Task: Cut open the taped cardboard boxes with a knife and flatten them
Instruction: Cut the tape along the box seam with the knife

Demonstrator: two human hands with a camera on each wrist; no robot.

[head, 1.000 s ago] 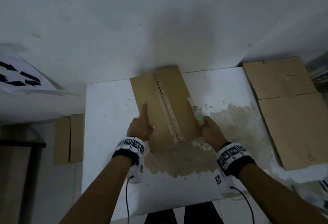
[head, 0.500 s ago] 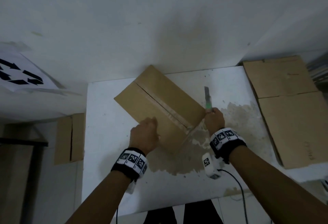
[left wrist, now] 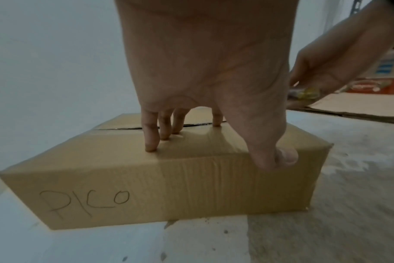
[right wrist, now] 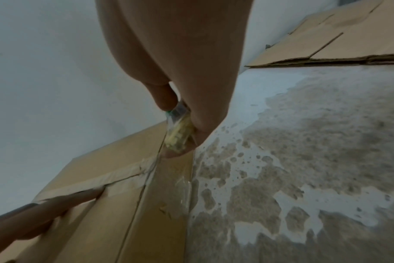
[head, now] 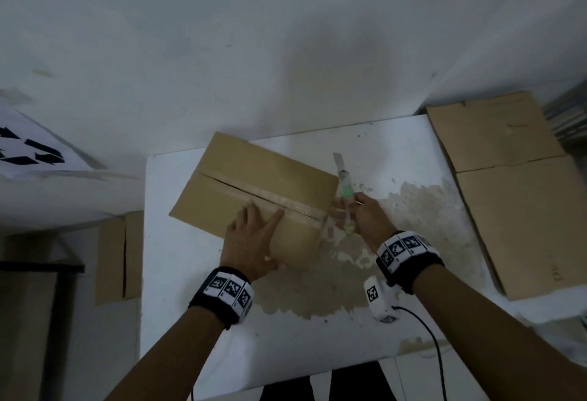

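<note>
A brown cardboard box lies askew on the white table, with "PICO" handwritten on its near side. Its taped top seam runs left to right and shows a dark slit along the left stretch. My left hand presses flat on the box top, fingers straight and thumb on the near edge. My right hand grips a utility knife at the box's right end. The blade points away from me, and the handle sits between my fingers.
Flattened cardboard lies at the table's right side. Another folded box lies low on the left beside the table. A worn brown patch covers the table's near middle. A sheet with black arrows sits far left, and a wall rises just behind the table.
The box has been turned anticlockwise, so its seam now runs across instead of away from me. My left hand went from gripping its near edge to lying flat on top. The knife stays at the right end.
</note>
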